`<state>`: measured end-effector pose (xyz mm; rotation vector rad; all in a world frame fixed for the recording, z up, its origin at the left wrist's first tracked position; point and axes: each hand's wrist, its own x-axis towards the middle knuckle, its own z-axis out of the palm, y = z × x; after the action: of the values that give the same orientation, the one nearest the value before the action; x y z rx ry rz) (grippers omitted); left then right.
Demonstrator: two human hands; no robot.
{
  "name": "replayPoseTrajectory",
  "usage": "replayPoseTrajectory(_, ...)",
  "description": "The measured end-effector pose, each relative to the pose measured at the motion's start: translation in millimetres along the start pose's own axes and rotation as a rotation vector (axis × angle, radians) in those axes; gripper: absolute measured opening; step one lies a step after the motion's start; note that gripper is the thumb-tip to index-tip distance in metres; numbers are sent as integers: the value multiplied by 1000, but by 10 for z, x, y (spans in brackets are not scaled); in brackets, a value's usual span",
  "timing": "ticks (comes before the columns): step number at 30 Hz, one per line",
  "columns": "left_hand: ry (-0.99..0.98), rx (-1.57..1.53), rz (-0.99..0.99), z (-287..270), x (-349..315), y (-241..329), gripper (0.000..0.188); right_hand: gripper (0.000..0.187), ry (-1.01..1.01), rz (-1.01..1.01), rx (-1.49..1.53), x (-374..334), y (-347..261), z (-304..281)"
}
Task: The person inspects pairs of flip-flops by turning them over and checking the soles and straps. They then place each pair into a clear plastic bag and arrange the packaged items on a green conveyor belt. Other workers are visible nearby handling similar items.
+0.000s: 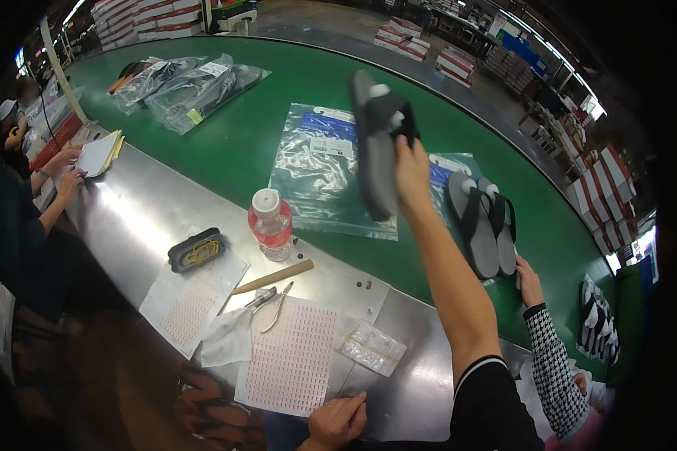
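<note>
Over the green belt, my right hand [414, 173] grips a grey sandal [372, 154] by its dark strap side; the sandal is upright, with white stuffing under the straps. Below it lies a clear plastic bag [308, 184] with a blue and white header. To the right, a pair of similar sandals [485, 229] rests on another bag [455, 161]. My left hand [338, 419] is low at the metal table edge, fingers curled together, seemingly holding nothing. Close by is a sheet of small pink-printed labels [289, 361].
A plastic bottle [271, 225], black tray of rubber bands [197, 250], nippers [278, 307], wooden stick [272, 277] and small clear packet [372, 347] lie on the metal ledge. Bagged sandals [203, 90] sit far left. A co-worker's hand [529, 282] reaches in at right; another person's hands [69, 173] are left.
</note>
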<state>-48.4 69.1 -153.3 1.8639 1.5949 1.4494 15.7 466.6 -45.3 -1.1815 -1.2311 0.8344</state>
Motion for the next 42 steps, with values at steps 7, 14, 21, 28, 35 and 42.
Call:
replayPoseTrajectory(7, -69, -43, -69, -64, -1, 25, 22, 35, 21, -87, -285, -1945, -656, -1711)
replayPoseTrajectory(14, -93, 214, -10, -13, 233, 316, 41, 45, 42, -50, -617, -3473, -366, -2393)
replayPoseTrajectory(21, 20, 388, -118, 305, 523, 137, 67, 51, 119, -71, -682, -3965, -371, -2875)
replayPoseTrajectory(28, -54, 253, 5, 51, 769, 90, 33, 55, 178, 93, -674, -4021, -3, -3185)
replayPoseTrajectory(35, -473, 337, -215, 550, -33, 826, 65, 47, 273, 178, -283, -3998, 40, -3389)
replayPoseTrajectory(42, -358, -527, -680, 495, 135, 826, 46, 36, 262, 550, 375, -4125, -386, -3537)
